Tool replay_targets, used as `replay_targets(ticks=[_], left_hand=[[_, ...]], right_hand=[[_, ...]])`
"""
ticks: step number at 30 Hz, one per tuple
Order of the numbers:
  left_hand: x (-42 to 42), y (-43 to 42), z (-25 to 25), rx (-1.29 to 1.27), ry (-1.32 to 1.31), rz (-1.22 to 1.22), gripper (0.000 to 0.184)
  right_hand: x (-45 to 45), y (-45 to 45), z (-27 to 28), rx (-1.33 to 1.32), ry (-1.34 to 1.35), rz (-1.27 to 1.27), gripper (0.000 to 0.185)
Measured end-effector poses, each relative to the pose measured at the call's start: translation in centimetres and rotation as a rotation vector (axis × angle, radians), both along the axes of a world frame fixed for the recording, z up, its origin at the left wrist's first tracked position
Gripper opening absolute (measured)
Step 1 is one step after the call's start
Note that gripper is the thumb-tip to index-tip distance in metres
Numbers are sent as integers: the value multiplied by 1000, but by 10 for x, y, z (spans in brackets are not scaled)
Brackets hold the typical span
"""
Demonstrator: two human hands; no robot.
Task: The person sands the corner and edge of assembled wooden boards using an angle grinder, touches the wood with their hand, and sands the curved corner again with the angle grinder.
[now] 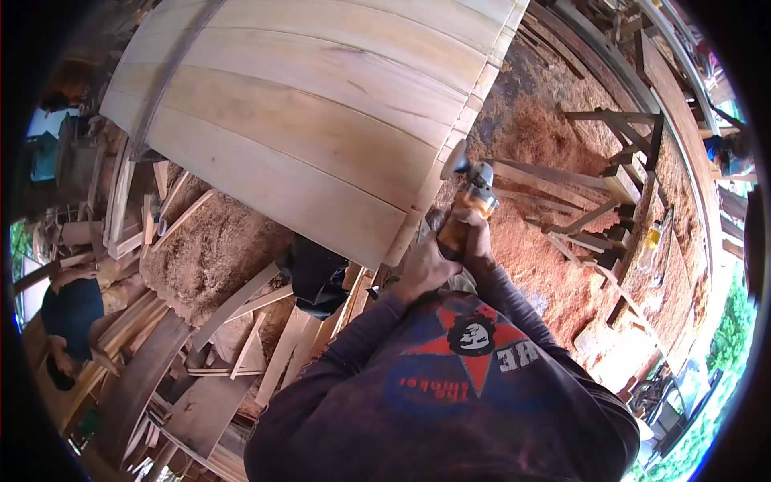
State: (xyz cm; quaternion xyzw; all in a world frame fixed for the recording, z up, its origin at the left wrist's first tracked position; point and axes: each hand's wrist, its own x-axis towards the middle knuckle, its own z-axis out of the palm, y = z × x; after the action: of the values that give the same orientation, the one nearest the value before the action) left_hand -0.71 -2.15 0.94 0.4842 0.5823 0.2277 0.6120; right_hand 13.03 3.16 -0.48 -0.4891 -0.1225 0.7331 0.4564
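An angle grinder [478,193] with a yellow and grey body is gripped in both of my hands. My left hand [426,263] is wrapped round the rear of its body. Farther forward and to the right, my right hand [477,239] closes on the body behind the metal head. The round disc [455,159] on the grinder faces the edge of a large panel of pale wooden boards [305,104]. Whether disc and wood touch, I cannot tell. Small wood pieces line that right edge of the panel.
A dark strap or bar [173,76] crosses the panel's left end. Reddish sawdust [554,297] covers the ground, with a wooden frame [618,185] and a bottle [650,245] at right. A black bag [316,277] and loose planks [233,337] lie left. Another person [72,317] sits far left.
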Motion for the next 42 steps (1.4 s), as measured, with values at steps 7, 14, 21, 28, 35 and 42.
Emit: replay_targets(ticks=[7, 14, 21, 28, 35, 42], left_hand=[[-1, -4, 4, -31, 219, 1, 67], [-7, -11, -14, -46, 182, 25, 76], [-8, -18, -32, -28, 123, 68, 86], [-30, -2, -7, -91, 76, 31, 73], [-28, -5, -53, -191, -606, 175, 58], [16, -6, -8, 22, -191, 31, 62]], right_hand=[[0, -9, -25, -79, 88, 35, 34], [-12, -6, -22, -113, 51, 60, 34], [-4, -13, -43, -125, 41, 4, 32], [-12, -3, -28, 70, -228, 141, 32], [-41, 18, 28, 662, -1098, 526, 24], [35, 11, 6, 83, -284, 160, 42]])
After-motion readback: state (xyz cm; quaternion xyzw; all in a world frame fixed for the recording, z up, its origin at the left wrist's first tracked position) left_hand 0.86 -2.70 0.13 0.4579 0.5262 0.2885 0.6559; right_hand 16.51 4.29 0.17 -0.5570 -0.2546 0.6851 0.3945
